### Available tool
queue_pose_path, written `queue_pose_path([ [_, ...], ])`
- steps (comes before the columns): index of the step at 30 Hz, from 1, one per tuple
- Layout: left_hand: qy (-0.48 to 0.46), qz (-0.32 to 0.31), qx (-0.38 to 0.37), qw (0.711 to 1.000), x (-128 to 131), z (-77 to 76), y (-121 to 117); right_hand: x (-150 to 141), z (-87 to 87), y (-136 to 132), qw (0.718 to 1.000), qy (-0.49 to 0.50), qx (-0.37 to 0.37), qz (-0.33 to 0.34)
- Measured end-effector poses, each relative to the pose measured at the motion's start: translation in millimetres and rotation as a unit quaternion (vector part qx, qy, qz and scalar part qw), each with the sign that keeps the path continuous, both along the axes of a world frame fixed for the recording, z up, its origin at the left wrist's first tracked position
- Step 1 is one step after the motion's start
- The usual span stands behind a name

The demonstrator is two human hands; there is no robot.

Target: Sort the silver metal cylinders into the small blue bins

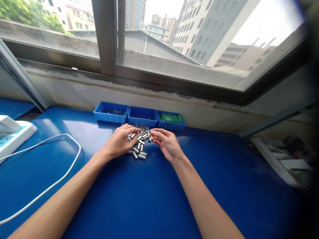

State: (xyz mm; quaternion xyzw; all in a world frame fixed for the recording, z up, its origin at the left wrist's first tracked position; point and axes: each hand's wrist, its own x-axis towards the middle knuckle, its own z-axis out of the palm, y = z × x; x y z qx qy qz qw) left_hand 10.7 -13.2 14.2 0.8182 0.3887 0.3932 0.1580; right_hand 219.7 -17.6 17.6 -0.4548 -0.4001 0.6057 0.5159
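Note:
A pile of small silvery metal pieces (142, 154), short and bar-like, lies on the blue table between my hands. My left hand (122, 139) reaches over the left side of the pile, thumb and index finger apart, with pieces showing between and beneath them. It covers part of the pile. On the right side, the thumb and index finger of my right hand (167, 141) are pinched together at the pile's edge. A small metal piece (151, 131) seems to be at those fingertips, largely hidden by them.
Behind the pile stand three blue bins: the left bin (111, 117) with several small metal parts, the middle bin (142, 122) with few, the right bin (171, 126) with green plastic. A white power strip (27, 130) and white cable (72, 166) lie left on the blue table (139, 202).

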Motion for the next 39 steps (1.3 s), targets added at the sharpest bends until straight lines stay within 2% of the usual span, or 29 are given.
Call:
queue_pose_path([
  [6,-0.102,-0.035,-0.072,0.992,9.7,2.9,-6.2,-0.9,-4.5,-0.3,0.999,0.023,-0.006,0.026],
  [10,-0.189,-0.083,-0.155,0.966,15.9,-1.2,-6.9,-6.4,-3.5,-4.0,0.999,0.007,0.005,0.044],
  [13,-0.236,-0.088,-0.219,0.943,16.0,-4.0,-4.6,-10.2,-3.0,-5.7,0.998,0.004,0.02,0.052],
  [17,-0.249,-0.091,-0.268,0.926,13.4,-5.0,-1.1,-14.1,-5.0,-6.1,0.998,-0.003,0.05,0.049],
  [22,-0.237,-0.105,-0.276,0.925,13.7,-6.5,0.2,-15.6,-7.0,-5.8,0.996,-0.03,0.071,0.051],
  [26,-0.258,-0.062,-0.265,0.927,8.5,-5.2,6.9,-14.2,-5.8,-5.1,0.993,-0.085,0.074,0.022],
  [30,-0.303,0.074,-0.214,0.926,-11.4,-4.7,24.0,-11.5,-6.9,-4.9,0.972,-0.201,0.119,-0.029],
  [33,-0.341,0.143,-0.167,0.914,-27.1,-6.6,37.5,-11.1,-8.8,-6.2,0.95,-0.271,0.151,-0.027],
  [36,-0.386,0.171,-0.141,0.895,-34.8,-8.7,46.1,-12.4,-8.9,-8.8,0.937,-0.306,0.167,-0.02],
  [39,-0.409,0.169,-0.147,0.885,-34.6,-9.5,48.6,-13.5,-7.3,-12.0,0.913,-0.356,0.196,-0.032],
])
